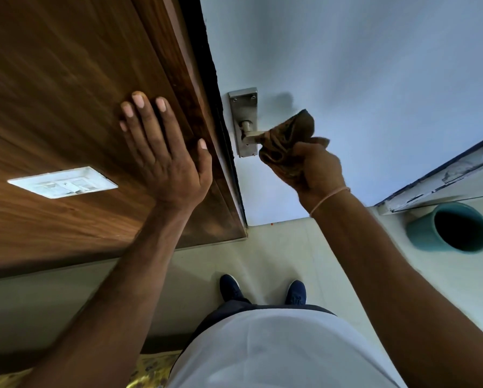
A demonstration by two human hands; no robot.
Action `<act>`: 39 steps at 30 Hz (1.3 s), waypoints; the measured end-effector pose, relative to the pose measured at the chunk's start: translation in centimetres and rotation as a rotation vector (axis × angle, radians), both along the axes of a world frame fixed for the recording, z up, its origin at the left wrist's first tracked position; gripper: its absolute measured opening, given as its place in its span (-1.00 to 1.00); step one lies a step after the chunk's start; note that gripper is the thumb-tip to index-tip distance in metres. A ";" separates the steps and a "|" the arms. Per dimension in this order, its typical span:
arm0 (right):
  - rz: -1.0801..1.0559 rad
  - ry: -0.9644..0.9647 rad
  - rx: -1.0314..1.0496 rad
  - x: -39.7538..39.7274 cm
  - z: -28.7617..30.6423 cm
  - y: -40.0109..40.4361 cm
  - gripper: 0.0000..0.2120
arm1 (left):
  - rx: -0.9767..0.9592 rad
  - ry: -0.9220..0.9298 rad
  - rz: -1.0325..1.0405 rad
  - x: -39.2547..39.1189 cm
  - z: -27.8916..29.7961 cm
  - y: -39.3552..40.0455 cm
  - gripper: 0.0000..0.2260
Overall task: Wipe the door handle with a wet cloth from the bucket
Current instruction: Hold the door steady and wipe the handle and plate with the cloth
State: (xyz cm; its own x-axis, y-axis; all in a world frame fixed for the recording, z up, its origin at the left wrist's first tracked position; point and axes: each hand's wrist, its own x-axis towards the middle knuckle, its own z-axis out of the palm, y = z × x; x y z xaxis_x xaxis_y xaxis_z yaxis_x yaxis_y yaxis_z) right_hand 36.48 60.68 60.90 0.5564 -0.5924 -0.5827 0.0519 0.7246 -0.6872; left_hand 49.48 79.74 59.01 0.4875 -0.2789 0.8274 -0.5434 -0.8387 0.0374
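A metal lever door handle [248, 136] on a steel backplate [242, 107] is fixed to the pale blue door [360, 79]. My right hand [317, 170] grips a bunched brown cloth [286, 138] that covers the outer end of the lever. My left hand [162, 152] lies flat, fingers spread, on the brown wooden panel [66, 93] left of the door edge. A teal bucket [422, 233] stands on the floor at the right, its inside dark.
A white switch plate [62, 182] sits on the wooden panel left of my left hand. My two dark shoes [262, 289] stand on the pale tiled floor below the door. A door frame base [441, 175] rises behind the bucket.
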 end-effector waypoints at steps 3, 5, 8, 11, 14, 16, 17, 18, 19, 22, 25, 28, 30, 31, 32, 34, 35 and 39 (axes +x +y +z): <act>0.117 0.372 -0.857 -1.0 1.1 -0.4 -0.61 | -0.013 -0.001 -0.004 -0.1 0.0 -0.2 -0.29; 0.231 0.480 -1.315 -0.5 1.1 0.4 -0.47 | -0.015 0.000 -0.005 -0.1 0.0 -0.1 -0.29; 0.343 0.427 -1.695 1.4 -0.9 2.2 -0.45 | -0.013 -0.003 -0.006 -0.1 0.0 -0.1 -0.30; 0.357 0.377 -1.919 2.9 -2.7 3.6 -0.56 | -0.017 -0.004 -0.006 -0.2 0.1 -0.1 -0.30; 0.321 0.380 -2.042 2.7 -3.3 2.2 -0.58 | -0.021 -0.007 -0.007 -0.3 0.2 -0.2 -0.32; 0.228 0.448 -2.021 1.4 -4.0 -0.3 -0.59 | -0.018 -0.004 -0.005 -0.3 0.2 -0.2 -0.31; 0.174 0.485 -2.001 0.7 -4.1 -1.7 -0.65 | -0.013 -0.002 -0.001 -0.3 0.1 -0.3 -0.31; 0.132 0.513 -1.987 0.1 -4.0 -2.7 -0.70 | -0.011 -0.001 0.002 -0.3 0.1 -0.4 -0.30; 0.114 0.533 -1.985 -0.2 -4.0 -3.3 -0.73 | -0.016 0.000 0.001 -0.3 0.1 -0.4 -0.30; 0.111 0.497 -2.051 1.1 -3.4 -1.3 -0.78 | -0.033 -0.001 0.004 -0.4 0.1 -0.7 -0.30; 0.172 0.349 -2.106 3.4 -2.9 2.8 -0.66 | -0.030 0.006 -0.004 -0.4 0.2 -0.6 -0.29; 0.228 0.274 -2.167 3.6 -3.1 3.3 -0.55 | -0.016 0.005 -0.014 -0.2 0.0 -0.1 -0.30; 0.208 0.304 -2.161 2.6 -4.1 1.6 -0.64 | -0.004 0.001 -0.006 -0.1 0.0 0.1 -0.30; 0.181 0.343 -2.113 2.0 -4.5 0.7 -0.59 | -0.003 0.000 -0.008 -0.1 0.0 0.2 -0.31; 0.160 0.394 -2.040 1.4 -4.9 -0.2 -0.55 | -0.003 -0.002 -0.010 -0.1 0.1 0.2 -0.31; 0.125 0.486 -1.914 1.0 -5.0 -1.3 -0.54 | 0.005 -0.005 -0.006 -0.1 0.0 0.2 -0.31; 0.129 0.531 -1.896 1.1 -4.9 -1.3 -0.54 | 0.002 -0.006 -0.009 -0.2 0.0 0.0 -0.31; 0.237 0.488 -1.946 2.2 -3.6 2.5 -0.38 | -0.018 -0.003 -0.002 -0.1 -0.1 -0.5 -0.28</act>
